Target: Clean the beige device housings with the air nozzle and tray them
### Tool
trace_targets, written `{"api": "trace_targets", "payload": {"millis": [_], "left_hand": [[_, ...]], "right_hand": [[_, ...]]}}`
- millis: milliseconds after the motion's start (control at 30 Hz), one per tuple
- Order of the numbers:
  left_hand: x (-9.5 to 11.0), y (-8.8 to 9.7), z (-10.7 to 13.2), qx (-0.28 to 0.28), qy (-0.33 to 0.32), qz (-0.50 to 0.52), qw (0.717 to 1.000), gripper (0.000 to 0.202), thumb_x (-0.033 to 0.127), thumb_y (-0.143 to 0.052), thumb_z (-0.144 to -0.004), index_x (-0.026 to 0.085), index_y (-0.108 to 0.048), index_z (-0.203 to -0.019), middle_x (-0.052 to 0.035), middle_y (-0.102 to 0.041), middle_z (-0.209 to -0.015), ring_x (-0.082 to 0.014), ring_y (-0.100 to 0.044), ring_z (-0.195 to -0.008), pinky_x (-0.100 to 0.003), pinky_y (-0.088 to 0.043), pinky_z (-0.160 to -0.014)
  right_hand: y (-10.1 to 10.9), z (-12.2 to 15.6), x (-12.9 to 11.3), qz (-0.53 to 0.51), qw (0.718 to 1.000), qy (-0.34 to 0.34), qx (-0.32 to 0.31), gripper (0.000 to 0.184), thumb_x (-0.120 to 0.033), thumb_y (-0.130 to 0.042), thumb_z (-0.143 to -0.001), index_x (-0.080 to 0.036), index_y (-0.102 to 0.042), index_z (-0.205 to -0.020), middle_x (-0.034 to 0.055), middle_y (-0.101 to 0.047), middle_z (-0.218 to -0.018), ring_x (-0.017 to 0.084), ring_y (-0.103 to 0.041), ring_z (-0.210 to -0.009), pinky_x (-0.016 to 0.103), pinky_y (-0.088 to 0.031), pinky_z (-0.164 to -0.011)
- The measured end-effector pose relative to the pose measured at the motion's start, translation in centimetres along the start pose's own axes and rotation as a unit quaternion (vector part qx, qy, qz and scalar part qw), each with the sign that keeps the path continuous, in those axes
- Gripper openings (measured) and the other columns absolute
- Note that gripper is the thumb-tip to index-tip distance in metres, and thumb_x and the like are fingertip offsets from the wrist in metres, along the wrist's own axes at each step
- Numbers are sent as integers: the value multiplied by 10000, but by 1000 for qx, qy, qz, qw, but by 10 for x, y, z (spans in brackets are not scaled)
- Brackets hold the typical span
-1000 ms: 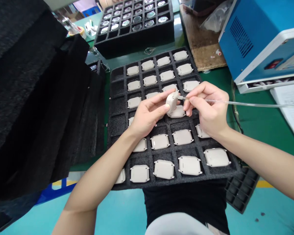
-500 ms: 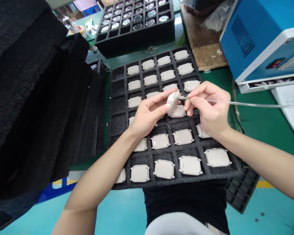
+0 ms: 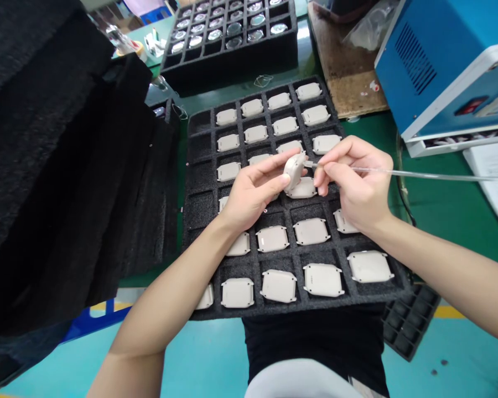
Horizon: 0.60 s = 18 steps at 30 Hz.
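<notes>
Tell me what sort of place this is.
Most likely an electronics assembly workshop. A black foam tray holds rows of beige plastic casings, a blue bench machine stands on a green-matted workbench, and the right hand holds a thin clear tube to a casing in the left hand.

We note one beige plastic housing (image 3: 294, 171) tilted on edge in the left hand (image 3: 253, 190), with the fine tip of a clear tube (image 3: 415, 173), pinched in the right hand (image 3: 359, 185), just beside its upper end.

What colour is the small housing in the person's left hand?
The small housing is pale beige, and it shows best in the head view.
</notes>
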<state>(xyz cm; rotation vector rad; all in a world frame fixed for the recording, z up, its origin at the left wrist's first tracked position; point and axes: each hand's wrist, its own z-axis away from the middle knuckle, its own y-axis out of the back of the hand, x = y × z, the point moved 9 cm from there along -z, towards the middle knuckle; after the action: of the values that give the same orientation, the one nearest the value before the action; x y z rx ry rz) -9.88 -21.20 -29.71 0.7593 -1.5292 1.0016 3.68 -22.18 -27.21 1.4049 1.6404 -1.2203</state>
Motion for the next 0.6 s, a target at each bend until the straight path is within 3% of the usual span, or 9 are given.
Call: {"api": "trace_targets", "payload": {"millis": [600], "left_hand": [[-2,5,-3,13,-1,2,1000,402,256,-715,-730,243,-655,-1127,-46,-658,-1173,-257,-584,-1112,-377,-420,-985]], "right_hand": [[1,-1,5,16,1000,-22,2,83,-133,-596,-733,-192,-607,-676,-35,-590,-509,79,-503,-389,212,-416,-396]]}}
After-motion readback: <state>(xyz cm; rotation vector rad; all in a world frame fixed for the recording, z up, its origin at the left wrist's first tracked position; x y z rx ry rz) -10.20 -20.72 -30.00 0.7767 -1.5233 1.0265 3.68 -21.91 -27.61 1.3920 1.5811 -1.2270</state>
